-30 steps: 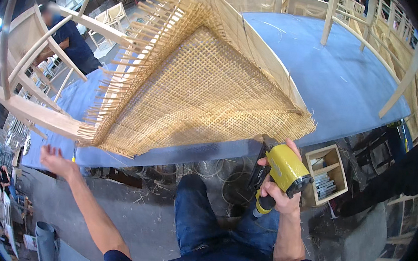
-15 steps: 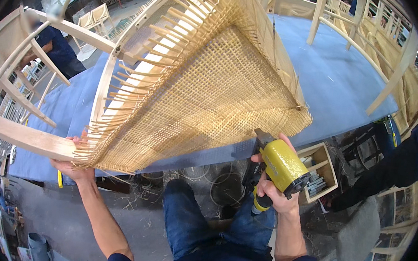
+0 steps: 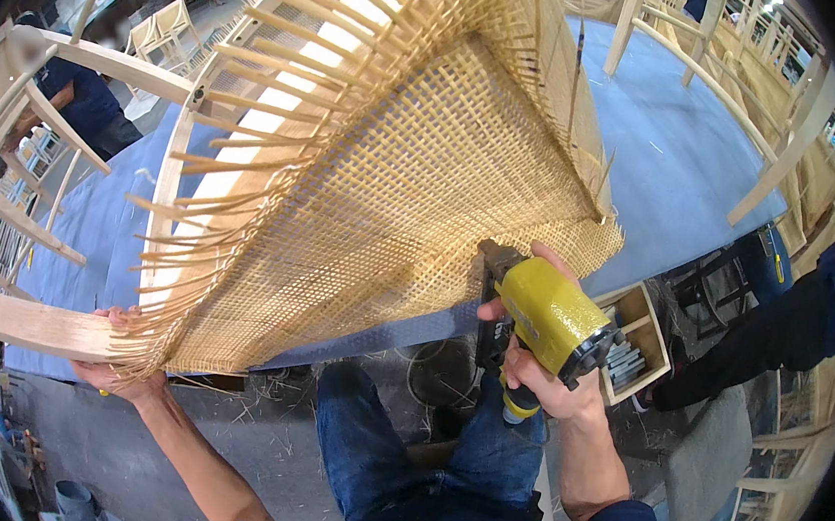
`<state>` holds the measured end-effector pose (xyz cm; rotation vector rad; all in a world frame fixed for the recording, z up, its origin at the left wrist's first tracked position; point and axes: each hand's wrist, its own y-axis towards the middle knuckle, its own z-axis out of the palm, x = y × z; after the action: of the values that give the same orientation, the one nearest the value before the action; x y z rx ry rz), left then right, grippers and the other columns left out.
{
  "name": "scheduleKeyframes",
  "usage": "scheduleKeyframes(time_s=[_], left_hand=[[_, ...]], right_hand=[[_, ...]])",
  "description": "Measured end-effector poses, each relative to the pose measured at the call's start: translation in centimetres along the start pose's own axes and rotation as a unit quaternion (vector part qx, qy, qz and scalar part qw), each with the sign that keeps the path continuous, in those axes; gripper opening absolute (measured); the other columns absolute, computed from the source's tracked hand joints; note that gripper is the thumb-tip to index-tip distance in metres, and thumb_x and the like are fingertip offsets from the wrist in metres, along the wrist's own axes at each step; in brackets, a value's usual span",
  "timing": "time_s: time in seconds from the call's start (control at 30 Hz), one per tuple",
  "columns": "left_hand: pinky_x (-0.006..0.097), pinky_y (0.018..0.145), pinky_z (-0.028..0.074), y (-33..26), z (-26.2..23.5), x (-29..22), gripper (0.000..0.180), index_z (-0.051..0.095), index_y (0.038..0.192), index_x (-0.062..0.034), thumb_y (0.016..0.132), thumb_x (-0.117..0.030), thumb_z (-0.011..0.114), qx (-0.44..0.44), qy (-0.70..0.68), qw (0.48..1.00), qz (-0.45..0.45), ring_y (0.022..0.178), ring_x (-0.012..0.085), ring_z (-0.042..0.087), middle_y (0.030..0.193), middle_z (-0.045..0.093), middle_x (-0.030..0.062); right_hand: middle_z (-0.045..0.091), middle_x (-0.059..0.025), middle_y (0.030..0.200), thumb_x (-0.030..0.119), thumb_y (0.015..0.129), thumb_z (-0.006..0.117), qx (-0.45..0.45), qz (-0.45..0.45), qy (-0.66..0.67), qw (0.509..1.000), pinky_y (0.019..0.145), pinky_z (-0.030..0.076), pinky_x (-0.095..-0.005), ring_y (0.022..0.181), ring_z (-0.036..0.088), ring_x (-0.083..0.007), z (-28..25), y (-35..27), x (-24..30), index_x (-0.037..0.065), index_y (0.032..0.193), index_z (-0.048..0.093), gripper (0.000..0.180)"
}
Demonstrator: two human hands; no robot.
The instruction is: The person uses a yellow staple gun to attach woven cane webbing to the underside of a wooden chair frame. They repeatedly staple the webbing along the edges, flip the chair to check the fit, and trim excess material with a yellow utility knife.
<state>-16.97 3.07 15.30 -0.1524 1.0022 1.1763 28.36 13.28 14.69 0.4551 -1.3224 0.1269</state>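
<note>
A wooden chair frame (image 3: 30, 316) lies tilted before me, with a woven cane sheet (image 3: 416, 170) spread over its seat. Loose cane ends stick out along its left side. At the lower left corner, my left hand (image 3: 130, 374) is closed round the wooden rail and the cane edge, its fingers partly hidden by the strands. My right hand (image 3: 556, 386) grips a yellow and black staple gun (image 3: 553, 314). The gun's nose is at the lower edge of the cane; whether it touches, I cannot tell.
A blue-covered table (image 3: 664, 154) carries the chair, with the legs of another chair (image 3: 791, 136) at its right. Below the right edge stands a wooden box (image 3: 664, 360) with grey staple strips. A person's dark-clothed leg (image 3: 751, 343) is at the right; another person (image 3: 91, 104) works at far left.
The chair's left corner has swung nearer to me and to the left, with my left hand on it. The staple gun in my right hand has shifted slightly left and up.
</note>
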Motion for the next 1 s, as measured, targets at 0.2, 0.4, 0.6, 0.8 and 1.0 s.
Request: scheduleKeyframes(time_s=[0.2,0.4,0.6,0.8,1.0], left_hand=[[0.047,0.084,0.055,0.2,0.9,0.2,0.057,0.057,0.113,-0.0003,0.097,-0.049,0.032,-0.09,-0.011,0.996,0.0,0.093,0.0266,0.063,0.1,0.063,0.0128],[0.046,0.08,0.055,1.4,-1.3,1.1,0.056,0.057,0.111,0.0008,0.097,-0.048,0.032,0.026,-0.057,0.998,-0.001,0.09,0.0263,0.064,0.098,0.063,0.0136],[0.043,0.078,0.054,0.2,-0.5,0.7,0.061,0.058,0.108,0.0031,0.096,-0.051,0.031,0.0,-0.026,1.0,0.003,0.086,0.0256,0.062,0.095,0.064,0.0152],[0.042,0.077,0.053,0.4,-0.1,0.8,0.061,0.058,0.105,0.0023,0.095,-0.052,0.031,-0.014,-0.054,0.998,-0.026,0.086,0.0264,0.061,0.093,0.061,0.0162],[0.046,0.082,0.052,0.5,1.3,0.7,0.059,0.058,0.103,0.0024,0.096,-0.048,0.029,-0.048,-0.094,0.994,-0.039,0.085,0.0274,0.061,0.088,0.06,0.0161]], right_hand=[[0.06,-0.0111,0.103,-0.01,0.07,0.051,0.003,0.018,-0.025,1.0,0.057,0.049,-0.0243,0.073,0.06,-0.0132,0.5,0.3,0.3,0.007,0.154,0.021,0.091],[0.067,-0.0143,0.108,-0.013,0.07,0.05,-0.014,-0.011,0.008,1.0,0.051,0.048,-0.0239,0.06,0.06,-0.0106,1.3,-0.7,0.9,0.007,0.154,0.022,0.091],[0.065,-0.0106,0.101,-0.01,0.069,0.054,-0.006,-0.004,-0.046,0.999,0.076,0.052,-0.0303,0.082,0.063,-0.0153,1.8,-0.4,0.9,0.005,0.153,0.025,0.09],[0.062,-0.0182,0.097,-0.005,0.069,0.052,-0.012,0.019,-0.084,0.996,0.048,0.047,-0.0229,0.051,0.057,-0.012,2.1,0.2,0.7,0.005,0.155,0.016,0.093],[0.067,-0.0142,0.106,-0.013,0.071,0.051,-0.024,-0.008,-0.009,1.0,0.051,0.049,-0.0249,0.064,0.06,-0.0107,3.1,-0.9,1.1,0.006,0.153,0.024,0.089]])
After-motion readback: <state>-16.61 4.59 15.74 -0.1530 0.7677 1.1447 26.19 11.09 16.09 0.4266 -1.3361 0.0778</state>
